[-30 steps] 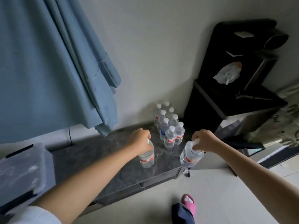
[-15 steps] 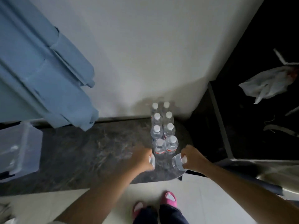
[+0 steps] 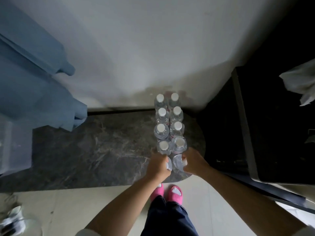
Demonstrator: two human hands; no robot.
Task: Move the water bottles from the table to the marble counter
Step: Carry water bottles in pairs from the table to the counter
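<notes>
Several clear water bottles with white caps point(image 3: 168, 123) stand in two rows on the dark marble counter point(image 3: 95, 150), running from the wall toward me. My left hand point(image 3: 157, 165) is closed over the top of a bottle point(image 3: 169, 166) at the near end of the left row. My right hand point(image 3: 193, 161) grips the top of another bottle point(image 3: 178, 165) at the near end of the right row. Both bottles stand upright on the counter, side by side, their caps hidden under my fingers.
A blue curtain point(image 3: 34, 79) hangs over the counter's left part. A translucent plastic box point(image 3: 13, 147) sits at far left. A black cabinet point(image 3: 272, 116) with a white plastic bag point(image 3: 301, 84) stands right. My pink slippers point(image 3: 167, 191) are on the floor by the counter's rounded edge.
I stepped closer and now look straight down. Both hands brought their bottles in against the near end of the two rows; the right bottle went from tilted off the edge to upright on the counter.
</notes>
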